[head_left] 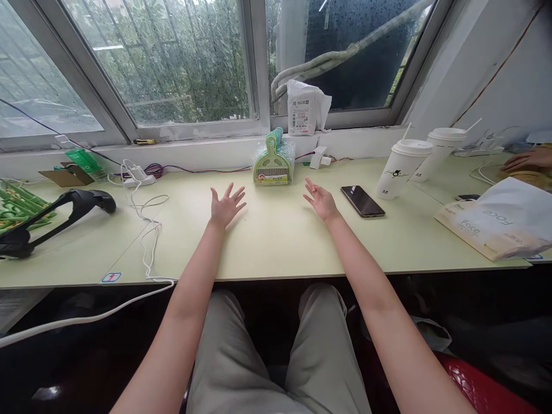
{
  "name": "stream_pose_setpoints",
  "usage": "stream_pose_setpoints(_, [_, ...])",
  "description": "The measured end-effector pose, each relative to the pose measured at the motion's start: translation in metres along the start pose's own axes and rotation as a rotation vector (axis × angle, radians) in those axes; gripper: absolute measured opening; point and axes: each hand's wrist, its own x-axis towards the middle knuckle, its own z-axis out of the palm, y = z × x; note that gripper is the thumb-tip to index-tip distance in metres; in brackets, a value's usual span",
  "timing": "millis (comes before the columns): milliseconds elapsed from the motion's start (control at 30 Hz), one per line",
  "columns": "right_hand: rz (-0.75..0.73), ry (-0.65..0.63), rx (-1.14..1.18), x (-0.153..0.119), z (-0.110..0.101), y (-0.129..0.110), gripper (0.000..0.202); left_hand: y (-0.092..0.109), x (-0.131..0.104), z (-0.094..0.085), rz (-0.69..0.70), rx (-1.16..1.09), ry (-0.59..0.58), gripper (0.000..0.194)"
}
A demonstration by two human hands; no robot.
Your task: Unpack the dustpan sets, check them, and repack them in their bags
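Note:
My left hand [226, 207] is over the pale green table [271, 247], palm up with its fingers spread and nothing in it. To the right, my right hand [321, 200] is turned up too, fingers apart and loosely bent, holding nothing. Beyond and between both hands stands a stack of small green dustpan and brush sets [272, 161] in clear wrap, against the window wall. A black smartphone [362, 201] lies flat just right of my right hand, touching nothing of it.
Two lidded white cups with straws [404, 169] stand at the right, near a tissue pack [495, 221]. Another person's hand [528, 159] rests at the far right. White cables [150, 230] and a black headset-like frame [73, 210] lie left. A white paper bag [304, 109] stands on the sill.

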Motion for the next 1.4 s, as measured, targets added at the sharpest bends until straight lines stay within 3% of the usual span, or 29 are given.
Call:
stream_pose_setpoints(167, [-0.01,0.003,0.032,-0.004,0.003,-0.008,0.031,-0.001,0.003,-0.006,-0.007,-0.003,0.009,0.075])
stream_pose_setpoints(333, [-0.021,0.052,0.039,-0.004,0.001,-0.012,0.032,-0.005,0.01,-0.015,-0.101,-0.012,0.207,0.067])
stream_pose_setpoints(467, [-0.033,0.002,0.135,-0.002,-0.001,-0.01,0.032,-0.006,0.012,-0.016,-0.115,-0.04,0.241,0.065])
stream_pose_setpoints(633, [0.005,0.001,0.162,-0.002,-0.002,-0.009,0.03,-0.006,0.014,-0.016,-0.154,-0.068,0.327,0.047])
stream_pose_setpoints(1033, [0.049,0.015,0.198,-0.001,-0.001,-0.007,0.029,-0.006,0.014,-0.015,-0.145,-0.081,0.344,0.033])
stream_pose_setpoints(1267, [0.116,0.078,0.073,0.006,0.003,0.009,0.033,-0.011,0.02,-0.017,-0.134,-0.035,0.335,0.036])
stream_pose_setpoints(1400, [0.187,0.045,-0.008,0.005,0.008,0.013,0.034,-0.012,0.021,-0.016,-0.132,-0.01,0.335,0.039])
